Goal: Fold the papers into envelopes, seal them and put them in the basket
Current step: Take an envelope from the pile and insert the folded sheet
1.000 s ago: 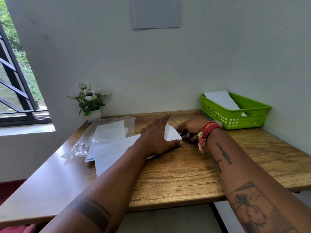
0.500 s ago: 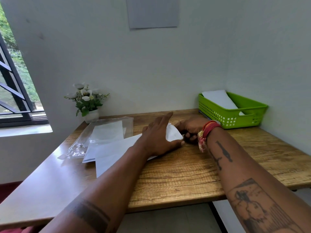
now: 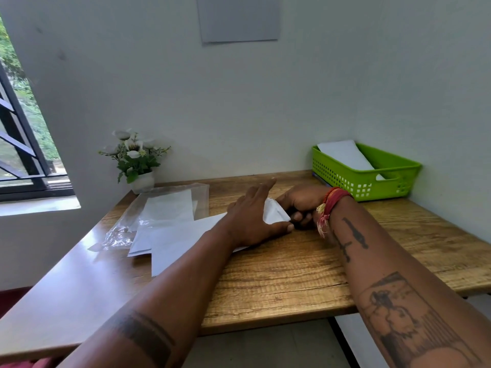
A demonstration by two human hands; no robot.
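Observation:
A white sheet of paper (image 3: 183,240) lies on the wooden table (image 3: 292,274) in front of me. My left hand (image 3: 252,221) presses flat on it with fingers spread. The sheet's right end is folded up into a pointed flap (image 3: 275,215). My right hand (image 3: 301,203), with a red thread band on the wrist, is curled against that flap and pinches its edge. The green basket (image 3: 372,181) stands at the back right corner with a white envelope (image 3: 345,154) leaning inside it.
A clear plastic sleeve with more white sheets (image 3: 164,211) lies at the back left. A small white pot of flowers (image 3: 136,160) stands by the wall next to the window. Walls close off the table's back and right side.
Both hands stay on the paper's right end; the flap stands a little more raised. The view has shifted slightly.

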